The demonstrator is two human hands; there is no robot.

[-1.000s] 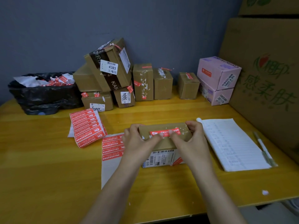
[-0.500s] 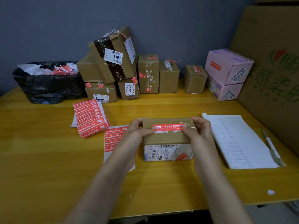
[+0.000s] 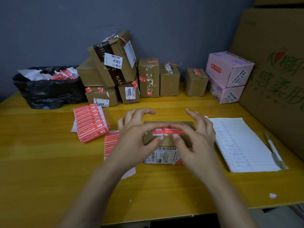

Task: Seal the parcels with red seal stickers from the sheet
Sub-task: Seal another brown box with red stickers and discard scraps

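Observation:
A small brown parcel (image 3: 167,143) with a white barcode label on its front lies on the yellow table (image 3: 49,162). A red seal sticker (image 3: 171,131) runs across its top. My left hand (image 3: 134,139) and my right hand (image 3: 197,140) hover over the parcel, their index fingertips meeting above the sticker and both thumbs pressing on the top just below it. The other fingers are lifted and loosely curved. A partly used sticker sheet (image 3: 111,142) lies under my left wrist, and a stack of full red sheets (image 3: 92,122) sits further left.
Several sealed brown parcels (image 3: 115,71) are piled along the back wall, with two pink boxes (image 3: 228,69) to their right. A black bin bag (image 3: 47,89) with sticker scraps stands back left. A lined notebook (image 3: 243,145) and pen (image 3: 273,148) lie right, beside a large carton (image 3: 276,71).
Both hands have left the parcel's two ends and come together over the middle of its top, thumbs and index fingers now at the sticker. The parcel has stayed in place.

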